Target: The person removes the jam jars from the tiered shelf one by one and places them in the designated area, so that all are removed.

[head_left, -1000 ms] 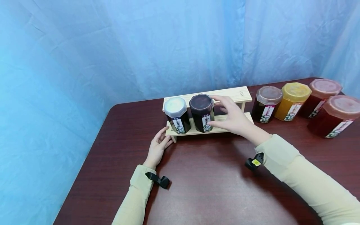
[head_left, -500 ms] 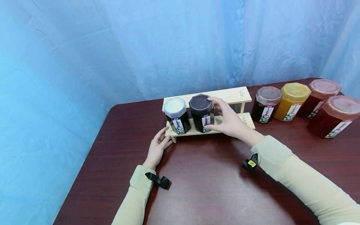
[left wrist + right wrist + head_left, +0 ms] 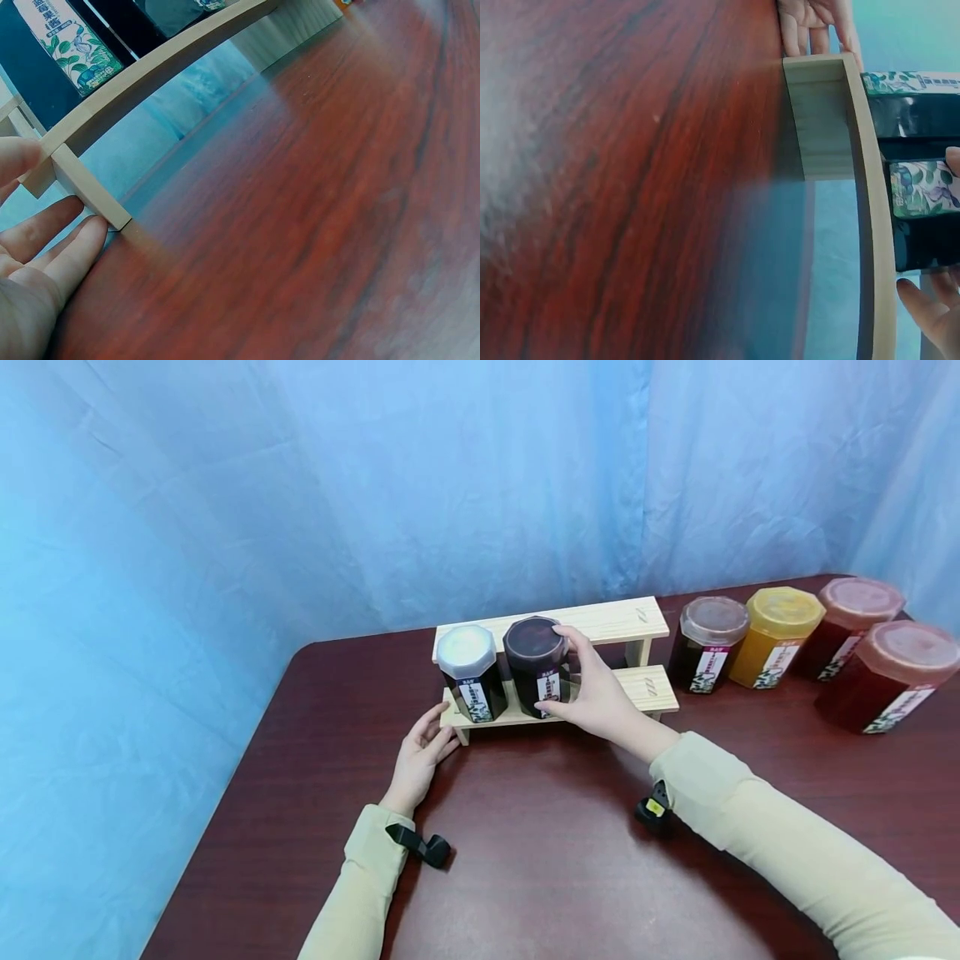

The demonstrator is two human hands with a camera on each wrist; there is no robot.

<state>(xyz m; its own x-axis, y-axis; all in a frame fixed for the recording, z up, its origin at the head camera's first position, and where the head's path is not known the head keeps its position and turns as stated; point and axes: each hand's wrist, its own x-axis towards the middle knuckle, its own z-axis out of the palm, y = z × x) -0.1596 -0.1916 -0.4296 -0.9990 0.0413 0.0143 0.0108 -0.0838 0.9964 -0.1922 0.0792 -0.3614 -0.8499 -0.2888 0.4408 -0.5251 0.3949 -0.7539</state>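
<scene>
Our right hand [image 3: 596,697] has shifted slightly left since the earlier frame, thumb and fingers curved wide in a grip on the dark-lidded jar [image 3: 534,667], which stands on the lower shelf [image 3: 649,688] of the wooden rack [image 3: 603,620], just right of the white-lidded jar [image 3: 471,675]. Our left hand's [image 3: 420,764] relaxed fingers touch the rack's left end. We judge the gripped jar heavy, stiff and slippery, best held round its body.

Dark jar [image 3: 534,664] under the right hand [image 3: 592,697]: label [image 3: 549,685] print too small to read in head view, right side partly covered. Right-wrist view crops its top. Left-wrist view crops left hand [image 3: 41,277]. Near red jar [image 3: 881,681] clipped at right edge.
</scene>
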